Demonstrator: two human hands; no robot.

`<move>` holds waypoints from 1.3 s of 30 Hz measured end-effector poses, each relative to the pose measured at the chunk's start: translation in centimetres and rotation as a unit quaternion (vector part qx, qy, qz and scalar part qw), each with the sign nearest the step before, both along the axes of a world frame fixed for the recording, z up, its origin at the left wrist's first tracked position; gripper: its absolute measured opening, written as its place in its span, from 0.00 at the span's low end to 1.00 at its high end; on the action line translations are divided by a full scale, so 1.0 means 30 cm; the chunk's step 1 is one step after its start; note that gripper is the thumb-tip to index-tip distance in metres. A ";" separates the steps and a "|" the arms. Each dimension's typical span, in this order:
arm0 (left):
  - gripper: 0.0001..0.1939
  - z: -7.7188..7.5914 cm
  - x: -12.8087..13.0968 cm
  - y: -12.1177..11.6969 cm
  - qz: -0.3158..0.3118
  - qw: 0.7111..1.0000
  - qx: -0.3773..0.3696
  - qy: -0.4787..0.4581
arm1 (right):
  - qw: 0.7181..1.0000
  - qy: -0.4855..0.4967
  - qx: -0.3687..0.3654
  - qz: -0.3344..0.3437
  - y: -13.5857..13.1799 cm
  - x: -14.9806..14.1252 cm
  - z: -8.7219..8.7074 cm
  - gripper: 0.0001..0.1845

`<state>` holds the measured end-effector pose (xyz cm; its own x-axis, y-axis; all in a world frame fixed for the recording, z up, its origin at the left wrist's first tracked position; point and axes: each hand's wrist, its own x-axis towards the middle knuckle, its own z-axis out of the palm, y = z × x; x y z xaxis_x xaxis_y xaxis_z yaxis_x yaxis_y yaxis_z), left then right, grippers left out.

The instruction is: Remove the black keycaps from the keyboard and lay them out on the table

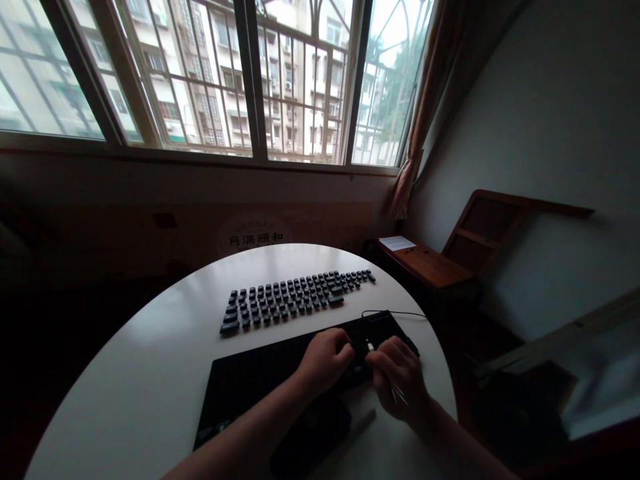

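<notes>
A black keyboard base (pixel 255 377) lies aslant on the white round table, with a thin cable leaving its far right corner. My left hand (pixel 327 357) is over its right half, fingers curled in a pinch; whatever they hold, if anything, is hidden. Close beside it, my right hand (pixel 397 373) is closed around a slim tool (pixel 371 347). The tool shows a whitish tip by the thumb and thin wire-like ends below the palm. Beyond the base, loose dark keycaps (pixel 285 300) stand in several rows, laid out like a keyboard.
The white table (pixel 135 373) has a curved edge. A grey strip (pixel 363 423) and a dark shape (pixel 313 437) lie near my forearms. A wooden bench (pixel 425 263) with paper (pixel 397 243) stands at the right, by a curtain (pixel 407 173). Barred windows face me.
</notes>
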<state>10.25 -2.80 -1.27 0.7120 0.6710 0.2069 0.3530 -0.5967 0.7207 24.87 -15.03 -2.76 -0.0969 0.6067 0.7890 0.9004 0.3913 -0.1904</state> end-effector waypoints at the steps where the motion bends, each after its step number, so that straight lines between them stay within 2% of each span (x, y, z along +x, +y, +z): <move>1: 0.09 0.002 0.000 0.002 0.004 1.000 -0.006 -0.009 | 1.000 -0.003 0.013 -0.013 -0.001 0.003 0.000 0.09; 5: 0.09 0.003 0.000 0.009 0.005 1.000 -0.014 -0.016 | 0.999 0.007 0.023 -0.025 0.003 0.016 -0.004 0.13; 9: 0.09 -0.005 0.001 0.007 0.001 1.000 0.006 0.000 | 0.998 0.027 -0.059 0.024 0.022 0.016 -0.015 0.18; 18: 0.09 -0.021 0.000 0.007 0.002 1.000 0.014 0.002 | 0.993 0.034 -0.114 0.005 0.070 0.025 -0.007 0.13; 23: 0.10 -0.021 -0.001 0.007 -0.006 1.000 0.011 -0.001 | 0.983 0.034 -0.179 0.024 0.099 0.035 0.029 0.13; 27: 0.14 -0.023 -0.001 0.008 -0.014 1.000 -0.003 -0.020 | 0.972 0.045 -0.223 0.062 0.141 0.093 0.103 0.10; 30: 0.18 -0.022 -0.002 0.008 -0.005 1.000 -0.002 -0.011 | 0.972 0.092 -0.207 0.066 0.216 0.184 0.172 0.07; 33: 0.20 -0.023 -0.004 0.007 -0.005 1.000 -0.005 0.002 | 0.970 0.134 -0.202 0.027 0.339 0.277 0.206 0.12; 35: 0.22 -0.027 -0.006 0.008 -0.008 1.000 -0.008 -0.005 | 0.953 0.112 -0.281 0.030 0.431 0.323 0.195 0.13; 39: 0.28 -0.040 -0.008 0.011 -0.011 1.000 -0.006 -0.027 | 0.930 0.099 -0.353 0.032 0.574 0.368 0.112 0.12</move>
